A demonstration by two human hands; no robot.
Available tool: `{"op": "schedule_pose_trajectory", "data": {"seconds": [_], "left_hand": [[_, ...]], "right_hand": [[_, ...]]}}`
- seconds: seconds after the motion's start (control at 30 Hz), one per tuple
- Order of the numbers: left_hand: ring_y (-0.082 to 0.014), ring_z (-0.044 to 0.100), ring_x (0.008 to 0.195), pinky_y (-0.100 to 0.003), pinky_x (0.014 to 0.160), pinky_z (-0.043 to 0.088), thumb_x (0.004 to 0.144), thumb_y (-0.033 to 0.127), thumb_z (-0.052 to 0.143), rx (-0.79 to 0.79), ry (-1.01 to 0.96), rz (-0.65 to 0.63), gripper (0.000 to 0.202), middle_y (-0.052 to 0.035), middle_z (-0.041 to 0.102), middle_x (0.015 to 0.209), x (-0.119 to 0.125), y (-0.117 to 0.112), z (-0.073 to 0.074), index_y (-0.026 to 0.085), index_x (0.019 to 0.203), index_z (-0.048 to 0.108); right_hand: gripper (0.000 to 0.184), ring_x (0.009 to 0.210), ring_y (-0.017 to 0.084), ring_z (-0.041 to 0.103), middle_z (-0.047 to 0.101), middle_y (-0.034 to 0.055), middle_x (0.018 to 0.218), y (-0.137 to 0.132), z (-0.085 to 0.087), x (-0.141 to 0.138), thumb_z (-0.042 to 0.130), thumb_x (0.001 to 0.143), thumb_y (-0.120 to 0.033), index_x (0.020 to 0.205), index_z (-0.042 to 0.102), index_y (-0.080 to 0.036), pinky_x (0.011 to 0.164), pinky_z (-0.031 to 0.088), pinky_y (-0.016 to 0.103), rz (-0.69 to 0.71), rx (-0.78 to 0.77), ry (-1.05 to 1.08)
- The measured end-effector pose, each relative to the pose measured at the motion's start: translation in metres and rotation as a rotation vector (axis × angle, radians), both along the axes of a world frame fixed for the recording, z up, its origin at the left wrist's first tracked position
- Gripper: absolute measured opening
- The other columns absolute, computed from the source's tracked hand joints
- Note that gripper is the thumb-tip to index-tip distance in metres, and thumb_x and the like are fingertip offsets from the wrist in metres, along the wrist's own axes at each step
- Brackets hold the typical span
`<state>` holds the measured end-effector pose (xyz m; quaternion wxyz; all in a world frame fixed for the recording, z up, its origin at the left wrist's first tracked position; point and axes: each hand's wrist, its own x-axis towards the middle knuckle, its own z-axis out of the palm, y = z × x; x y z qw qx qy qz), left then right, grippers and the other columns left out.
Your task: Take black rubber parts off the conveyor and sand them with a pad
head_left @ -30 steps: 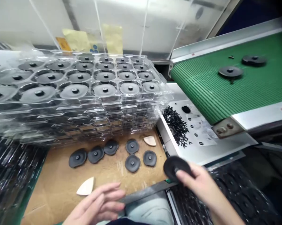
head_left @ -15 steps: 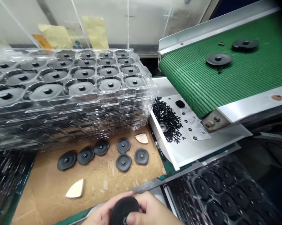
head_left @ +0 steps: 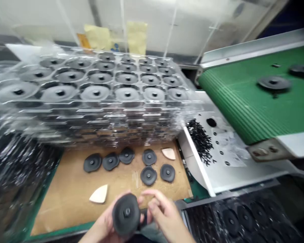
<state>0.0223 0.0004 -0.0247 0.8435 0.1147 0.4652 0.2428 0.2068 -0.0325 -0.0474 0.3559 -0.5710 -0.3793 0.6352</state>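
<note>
My left hand (head_left: 105,221) grips a black round rubber-like disc (head_left: 126,216) from its left side and from beneath. The disc's wavy face is turned up, with a small stud at its centre. Just right of the disc is my right hand (head_left: 162,212), its index finger stretched toward the rim and its thumb bent; I see nothing held in it. Beyond both hands, several similar black discs (head_left: 148,175) lie on a brown cardboard sheet (head_left: 73,209). A pale wedge-shaped pad (head_left: 98,194) rests left of my hands, and another pale pad (head_left: 168,153) lies farther back.
Stacked clear plastic trays (head_left: 116,114) full of discs stand behind the cardboard. To the right, a white tray (head_left: 230,179) carries a heap of small black parts (head_left: 200,140). A green conveyor belt (head_left: 243,101) bears discs (head_left: 274,82). Another disc-filled tray (head_left: 239,216) sits at lower right.
The view has swung left, shifting the scene rightward. My right thumb has come off the disc and that hand has drawn apart to the right. The disc has tilted, showing its stud.
</note>
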Motion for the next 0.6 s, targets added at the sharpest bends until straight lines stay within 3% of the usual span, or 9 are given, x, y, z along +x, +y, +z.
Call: {"op": "schedule_pose_trajectory", "data": {"seconds": [0.1, 0.27, 0.4, 0.6], "left_hand": [[-0.0288, 0.063, 0.108, -0.042, 0.1, 0.042, 0.065, 0.046, 0.077, -0.022, -0.123, 0.273, 0.076, -0.0099, 0.062, 0.128, -0.024, 0.008, 0.002, 0.029, 0.133, 0.047], [-0.0296, 0.055, 0.12, -0.045, 0.105, 0.039, 0.076, 0.035, 0.071, 0.075, -0.188, 0.532, 0.059, -0.0084, 0.058, 0.132, -0.053, 0.012, -0.002, 0.03, 0.13, 0.049], [-0.027, 0.057, 0.118, -0.045, 0.106, 0.038, 0.075, 0.032, 0.072, 0.17, -0.202, 0.642, 0.06, -0.0088, 0.058, 0.132, -0.065, 0.012, -0.01, 0.029, 0.13, 0.049], [-0.0267, 0.057, 0.118, -0.041, 0.102, 0.044, 0.07, 0.034, 0.076, 0.183, -0.204, 0.707, 0.059, -0.0101, 0.059, 0.131, -0.082, 0.013, -0.017, 0.025, 0.123, 0.054]], "right_hand": [[0.051, 0.061, 0.012, 0.052, 0.052, -0.0004, 0.07, 0.004, -0.006, -0.003, 0.045, 0.089, -0.057, 0.118, 0.057, -0.016, 0.058, 0.044, 0.022, -0.002, 0.045, -0.203], [0.037, 0.053, 0.012, 0.055, 0.058, 0.0033, 0.081, 0.029, -0.026, -0.041, 0.048, 0.089, -0.04, 0.116, 0.061, -0.018, 0.055, 0.05, 0.025, 0.22, 0.176, -0.35], [0.044, 0.061, 0.015, 0.06, 0.055, 0.0104, 0.104, 0.051, -0.041, -0.089, 0.051, 0.085, -0.031, 0.127, 0.054, -0.02, 0.065, 0.054, 0.036, 0.312, 0.295, -0.535], [0.029, 0.095, 0.027, 0.062, 0.053, 0.0148, 0.118, 0.055, -0.054, -0.128, 0.048, 0.087, -0.022, 0.113, 0.061, -0.021, 0.078, 0.053, 0.041, 0.411, 0.476, -0.676]]}}
